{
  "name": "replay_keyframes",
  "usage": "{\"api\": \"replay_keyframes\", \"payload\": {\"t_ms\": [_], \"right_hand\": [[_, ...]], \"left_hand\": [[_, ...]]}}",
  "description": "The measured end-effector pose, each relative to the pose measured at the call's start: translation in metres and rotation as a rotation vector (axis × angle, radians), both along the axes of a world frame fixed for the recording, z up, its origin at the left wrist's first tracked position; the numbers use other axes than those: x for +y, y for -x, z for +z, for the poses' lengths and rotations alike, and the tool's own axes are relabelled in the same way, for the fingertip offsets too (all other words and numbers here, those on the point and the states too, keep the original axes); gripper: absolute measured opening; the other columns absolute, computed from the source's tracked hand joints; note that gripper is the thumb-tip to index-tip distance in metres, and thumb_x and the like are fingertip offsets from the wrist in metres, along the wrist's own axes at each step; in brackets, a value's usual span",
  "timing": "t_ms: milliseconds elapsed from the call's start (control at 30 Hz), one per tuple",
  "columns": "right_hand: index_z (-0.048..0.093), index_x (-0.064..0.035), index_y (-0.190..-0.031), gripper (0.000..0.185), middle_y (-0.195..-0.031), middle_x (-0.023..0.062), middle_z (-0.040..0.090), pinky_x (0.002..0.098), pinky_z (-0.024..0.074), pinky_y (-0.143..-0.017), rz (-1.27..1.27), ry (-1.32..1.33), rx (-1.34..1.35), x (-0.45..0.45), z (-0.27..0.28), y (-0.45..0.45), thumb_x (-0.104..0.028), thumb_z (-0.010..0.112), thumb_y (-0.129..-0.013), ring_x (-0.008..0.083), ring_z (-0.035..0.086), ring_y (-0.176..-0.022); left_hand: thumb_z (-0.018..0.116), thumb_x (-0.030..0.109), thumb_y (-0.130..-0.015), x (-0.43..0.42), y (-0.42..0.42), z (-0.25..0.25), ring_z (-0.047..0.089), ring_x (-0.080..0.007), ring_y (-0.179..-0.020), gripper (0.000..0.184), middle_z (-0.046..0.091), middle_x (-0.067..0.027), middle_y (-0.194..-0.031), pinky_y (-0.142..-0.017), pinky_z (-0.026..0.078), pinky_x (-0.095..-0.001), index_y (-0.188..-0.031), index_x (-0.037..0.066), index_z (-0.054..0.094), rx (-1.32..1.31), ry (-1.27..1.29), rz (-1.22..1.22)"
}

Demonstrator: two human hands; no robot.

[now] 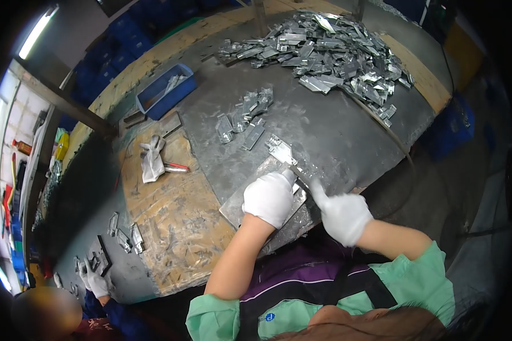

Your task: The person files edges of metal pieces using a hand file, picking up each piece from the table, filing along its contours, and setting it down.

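Observation:
My left hand [268, 199], in a white glove, is closed on a silver metal part [281, 150] near the table's front edge. That part's flat end sticks out beyond my fingers over a metal plate [233, 209]. To its right, my right hand [345, 216], also gloved in white, is closed on a dark flat tool [300, 177] whose far end lies against the part. Motion blurs the fingers of my right hand. Several loose silver parts [250, 111] lie just beyond my hands.
A large heap of metal parts [335, 51] covers the table's far right. A blue bin [166, 91] stands far left, with a white glove and red-handled tool [176, 168] nearer. At lower left are a co-worker's gloved hands [94, 279]. A cable [381, 124] crosses the right side.

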State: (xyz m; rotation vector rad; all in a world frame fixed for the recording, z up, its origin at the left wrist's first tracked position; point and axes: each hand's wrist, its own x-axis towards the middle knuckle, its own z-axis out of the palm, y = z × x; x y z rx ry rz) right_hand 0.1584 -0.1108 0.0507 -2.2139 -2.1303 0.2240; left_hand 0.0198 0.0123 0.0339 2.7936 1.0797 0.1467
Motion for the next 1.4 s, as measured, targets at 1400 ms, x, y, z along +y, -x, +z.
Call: {"api": "replay_keyframes", "payload": {"t_ms": [1400], "right_hand": [[0.042,-0.0049,-0.136,0.06,-0.055,0.0107,0.061,0.0412,0.0496,-0.048,0.086,-0.008,-0.098,0.035,0.0,-0.02,-0.008,0.05,-0.077,0.0288,0.062,-0.049]], "left_hand": [[0.044,0.014,-0.089,-0.001,0.0,0.004,0.066,-0.0316,-0.07,0.017,0.065,-0.0157,-0.077,-0.06,0.053,-0.0426,-0.091,0.006,0.059,-0.003,0.007,-0.021]]}}
